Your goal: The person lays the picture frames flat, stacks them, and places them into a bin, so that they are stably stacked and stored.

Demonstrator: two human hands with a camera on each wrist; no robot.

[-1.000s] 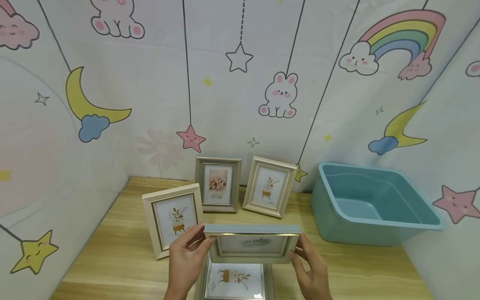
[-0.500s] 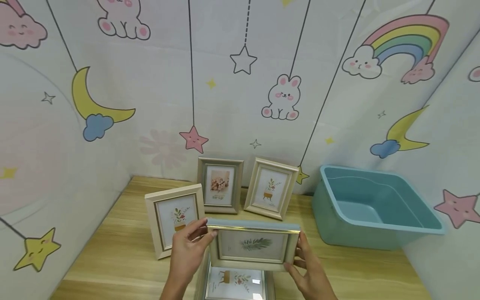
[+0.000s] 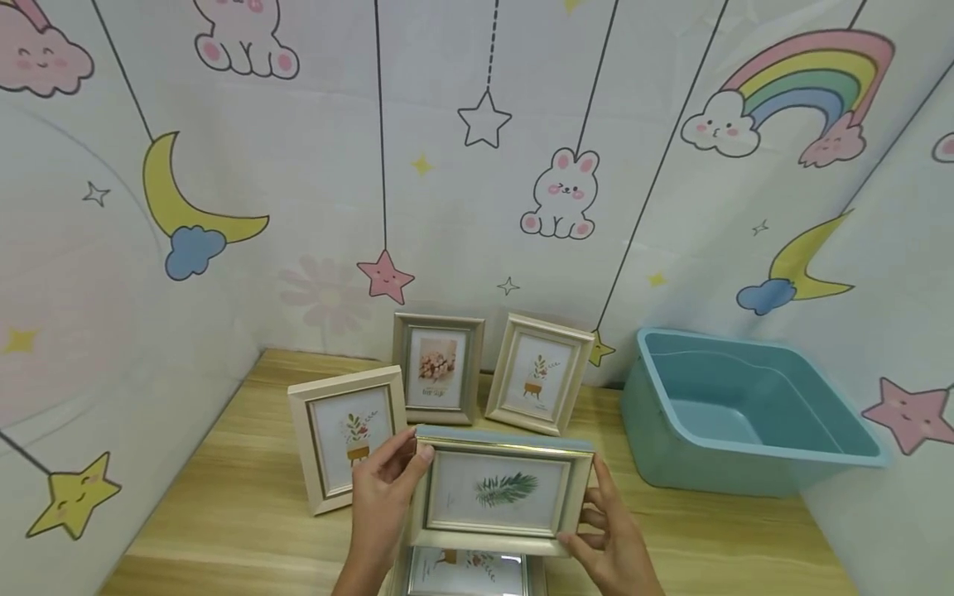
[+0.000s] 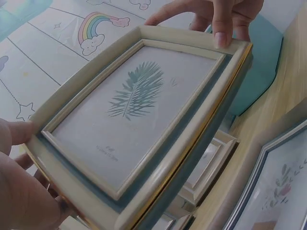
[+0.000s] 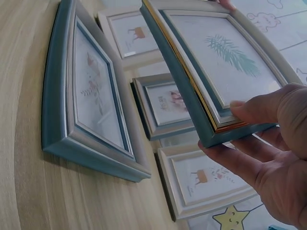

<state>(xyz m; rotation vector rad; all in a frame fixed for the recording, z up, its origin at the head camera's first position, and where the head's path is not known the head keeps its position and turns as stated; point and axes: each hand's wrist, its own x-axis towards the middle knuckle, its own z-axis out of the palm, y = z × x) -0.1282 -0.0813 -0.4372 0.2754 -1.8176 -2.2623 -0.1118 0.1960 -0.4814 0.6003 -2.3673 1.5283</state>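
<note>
Between both hands a cream picture frame [image 3: 505, 490] with a green leaf print is held sideways, its face tilted up. My left hand [image 3: 382, 501] grips its left end, thumb on the front edge and fingers behind. At the other end my right hand [image 3: 614, 530] pinches the lower right corner, thumb in front, as the right wrist view shows on the leaf frame [image 5: 230, 62]. Beneath the held frame, a silver-edged picture frame [image 3: 469, 573] with a potted plant print lies on the wooden table, partly covered from the head view.
Three picture frames stand behind: a cream one [image 3: 346, 426] at left, a grey-brown one [image 3: 437, 368] in the middle, a pale one [image 3: 540, 374] at right. A blue-green plastic tub [image 3: 753, 455] sits on the table's [image 3: 216, 497] right side. A patterned curtain [image 3: 313, 165] backs everything.
The leaf frame has tilted so its front faces upward more fully toward the head camera, its lower edge coming down over the lying frame. Both hands have kept their hold.
</note>
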